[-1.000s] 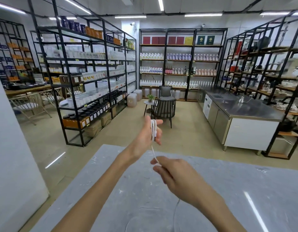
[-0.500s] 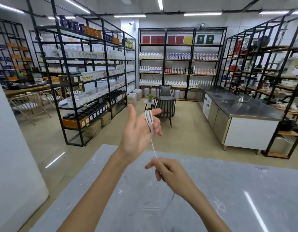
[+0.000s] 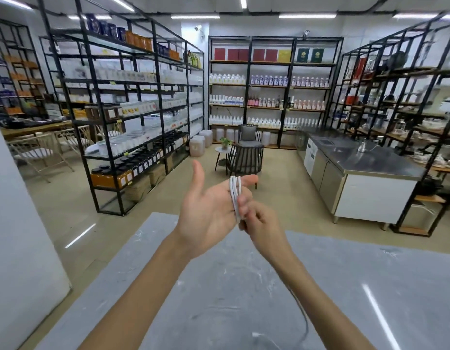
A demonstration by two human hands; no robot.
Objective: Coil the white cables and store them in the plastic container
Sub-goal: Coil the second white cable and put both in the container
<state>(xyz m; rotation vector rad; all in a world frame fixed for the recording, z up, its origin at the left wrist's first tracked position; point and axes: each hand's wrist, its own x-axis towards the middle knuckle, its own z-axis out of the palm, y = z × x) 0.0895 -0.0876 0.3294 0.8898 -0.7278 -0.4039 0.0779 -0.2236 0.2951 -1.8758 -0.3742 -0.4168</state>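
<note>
Mid-coil: left hand [image 3: 208,205] spread open, cable [image 3: 234,193] looped round its fingers; right hand [image 3: 259,221] pinched the strand against them. Loose tail trailed over near table [image 3: 370,286]. Container not visible; storing remained.

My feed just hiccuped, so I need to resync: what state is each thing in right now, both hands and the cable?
left hand: open, palm up, fingers spread, cable loops around the fingers.
right hand: pinched on the cable beside the left fingers.
white cable: partly coiled in several loops; loose tail hangs below the right forearm to the table.
table: bears the cable's tail.
plastic container: not in view.
</note>
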